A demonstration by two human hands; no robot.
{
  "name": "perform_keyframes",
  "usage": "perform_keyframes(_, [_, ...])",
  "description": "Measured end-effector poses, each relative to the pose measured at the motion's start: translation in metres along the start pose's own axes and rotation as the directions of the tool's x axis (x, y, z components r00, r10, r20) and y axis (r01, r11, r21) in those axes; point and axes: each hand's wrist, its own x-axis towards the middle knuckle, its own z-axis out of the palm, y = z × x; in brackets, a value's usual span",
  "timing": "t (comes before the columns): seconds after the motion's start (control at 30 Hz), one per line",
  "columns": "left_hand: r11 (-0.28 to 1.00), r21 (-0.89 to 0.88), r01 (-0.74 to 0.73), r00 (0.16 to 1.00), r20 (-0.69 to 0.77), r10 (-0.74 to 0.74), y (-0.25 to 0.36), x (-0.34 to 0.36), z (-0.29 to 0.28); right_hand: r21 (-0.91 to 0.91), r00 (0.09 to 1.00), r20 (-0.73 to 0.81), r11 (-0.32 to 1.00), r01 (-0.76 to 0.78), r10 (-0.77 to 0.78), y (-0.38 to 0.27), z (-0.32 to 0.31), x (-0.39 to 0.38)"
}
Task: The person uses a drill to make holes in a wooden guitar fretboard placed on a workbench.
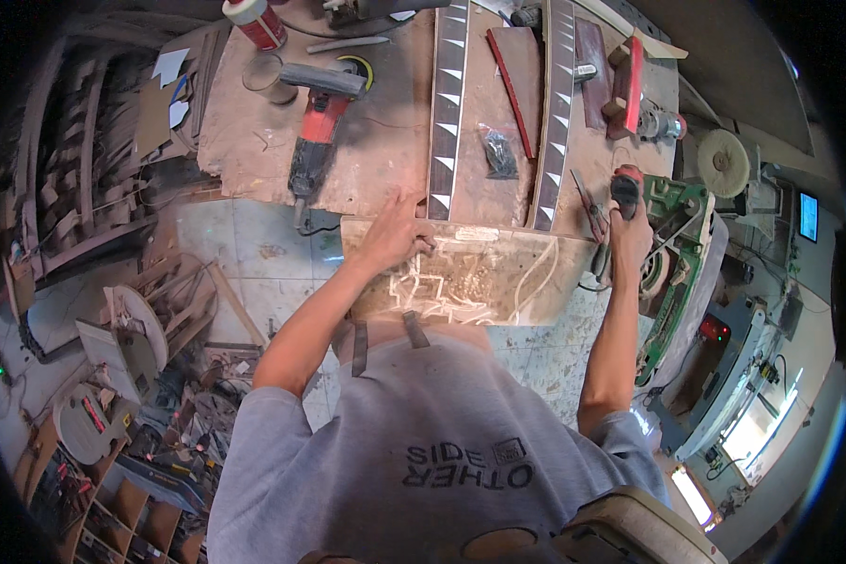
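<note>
My left hand [397,237] rests at the near edge of the workbench, beside the end of a long dark strip with white triangular inlays [446,103]. Its fingers and thumb are spread, and I see nothing held in them. A second inlaid strip [556,113] lies roughly parallel, further right. Below both strips, a wooden board [479,273] marked with pale grooves lies close in front of my body. On the right, my right hand [633,235] is closed around a red and black power tool [627,186], held near the bench's front right corner. Its working end is hidden.
A red and black angle grinder [318,127] lies on the workbench [385,141] at left, near a glass jar [269,77] and a red-and-white bottle [254,23]. Between the strips is a small plastic bag [500,153]. A green machine [672,254] stands right.
</note>
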Motion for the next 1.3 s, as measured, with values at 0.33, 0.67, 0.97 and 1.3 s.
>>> perform_keyframes(0.33, [0.996,-0.042,0.075,0.994,0.081,-0.071,0.005,0.003,-0.004,0.443,0.822,0.462,0.89,0.112,-0.333,-0.053,-0.099,-0.171])
perform_keyframes(0.67, [0.996,-0.025,0.081,0.993,0.088,-0.079,0.006,0.003,-0.006,0.441,0.713,0.514,0.86,0.257,-0.476,-0.104,-0.071,-0.235])
perform_keyframes(0.97, [0.997,-0.04,0.072,0.996,0.064,-0.069,0.004,0.003,-0.004,0.456,0.768,0.468,0.864,0.214,-0.437,-0.114,-0.064,-0.238])
perform_keyframes(1.3, [0.999,-0.024,0.039,0.999,0.0,-0.039,0.005,0.002,-0.005,0.457,0.775,0.466,0.866,0.202,-0.427,-0.12,-0.058,-0.235])
